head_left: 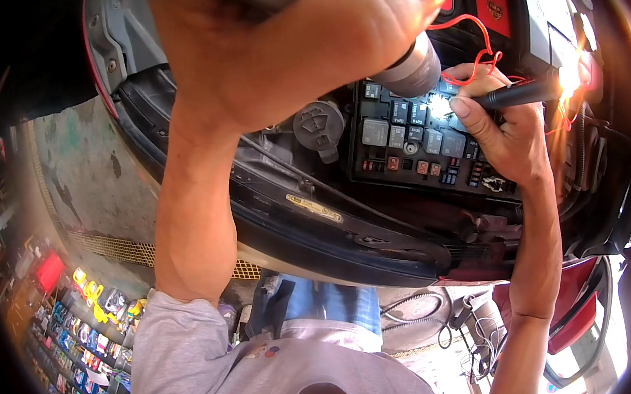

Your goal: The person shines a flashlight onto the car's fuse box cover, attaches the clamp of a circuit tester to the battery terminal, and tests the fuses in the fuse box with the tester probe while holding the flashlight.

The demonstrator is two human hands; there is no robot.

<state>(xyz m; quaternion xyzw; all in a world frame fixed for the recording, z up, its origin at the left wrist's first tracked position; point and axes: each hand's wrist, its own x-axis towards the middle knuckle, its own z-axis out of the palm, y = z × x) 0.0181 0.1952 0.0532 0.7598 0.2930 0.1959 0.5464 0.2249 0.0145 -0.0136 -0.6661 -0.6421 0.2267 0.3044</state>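
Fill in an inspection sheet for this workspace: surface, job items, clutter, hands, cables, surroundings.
Surface: fuse box, with relays and fuses exposed; dark front trim nearer the person.
Job items: flashlight lighting the relays; black probe over the fuse box, tip contact lost in glare.
Clutter: many small colourful items at lower left, too blurred to identify.
Hands: left hand around the flashlight; right hand pinching the probe.
Cables: red wire looped near the right hand; dark cables tangled low at right.
Surroundings: stained floor, yellow grating.
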